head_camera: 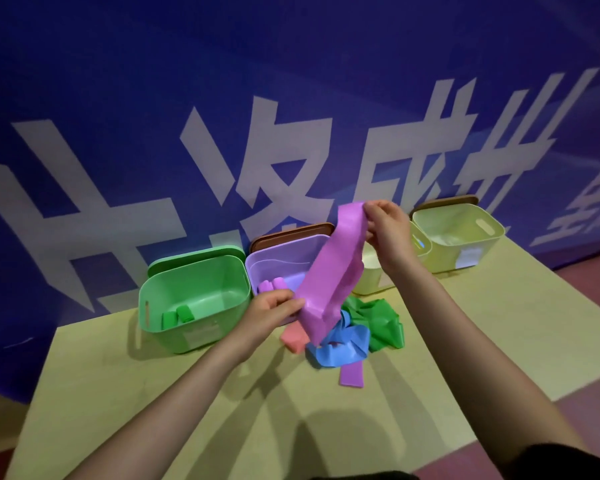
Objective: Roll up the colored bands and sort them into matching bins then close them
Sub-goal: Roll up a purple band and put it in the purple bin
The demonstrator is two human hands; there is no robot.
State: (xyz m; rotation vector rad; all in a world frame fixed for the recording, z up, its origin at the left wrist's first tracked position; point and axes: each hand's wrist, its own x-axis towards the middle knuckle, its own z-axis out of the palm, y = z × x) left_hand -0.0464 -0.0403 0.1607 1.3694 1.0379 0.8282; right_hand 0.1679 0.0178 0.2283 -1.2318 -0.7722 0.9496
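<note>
A purple band point(329, 271) hangs stretched in the air between my hands. My right hand point(387, 226) pinches its upper end, and my left hand point(274, 311) pinches its lower end. Below it a loose pile lies on the table: a green band point(383, 323), a blue band point(343, 348), a red band point(293, 336) and another purple band point(352, 375). The green bin point(194, 299) holds two green rolls point(177, 317). The purple bin point(281, 261) behind the band holds purple rolls point(272, 284).
Two pale yellow-green bins stand at the right, one point(459, 237) at the back and one point(371, 275) partly hidden by my right arm. Lids lean behind the bins against a blue wall with white characters. The yellow-green table point(222, 410) ends at a reddish floor on the right.
</note>
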